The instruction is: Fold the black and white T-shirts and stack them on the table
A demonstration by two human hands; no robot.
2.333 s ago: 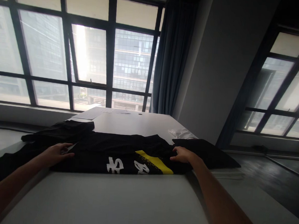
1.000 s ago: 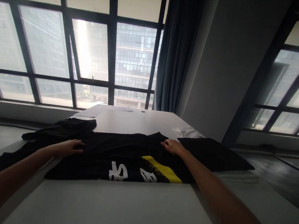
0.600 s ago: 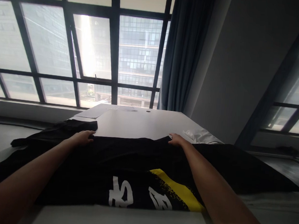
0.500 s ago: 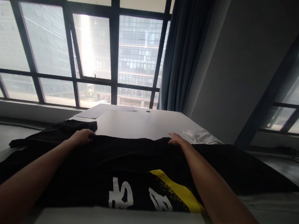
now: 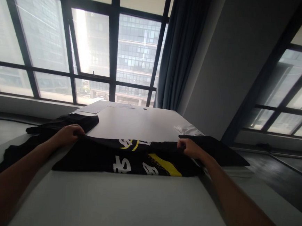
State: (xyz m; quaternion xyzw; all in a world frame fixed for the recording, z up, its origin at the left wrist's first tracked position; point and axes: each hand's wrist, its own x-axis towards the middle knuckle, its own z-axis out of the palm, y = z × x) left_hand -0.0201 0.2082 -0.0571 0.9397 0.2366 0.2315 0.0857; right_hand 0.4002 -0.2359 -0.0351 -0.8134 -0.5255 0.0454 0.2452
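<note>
A black T-shirt with white lettering and a yellow stripe lies across the white table, its far edge partly folded so more white and yellow print shows there. At the far left of the printed part, my left hand is closed on the edge of the cloth. My right hand pinches the shirt's far edge on the other side. Black cloth lies beyond my left hand, and another black stretch spreads out past my right. Whether these belong to the same shirt I cannot tell.
The white table runs toward the windows. Papers lie at its far left. Crumpled white material sits at the right edge. A dark blue curtain hangs beside a grey pillar.
The shirt's near edge has moved away from me, baring more table in front. Print now shows along the far edge between my hands. Both hands have closed more tightly and moved slightly apart.
</note>
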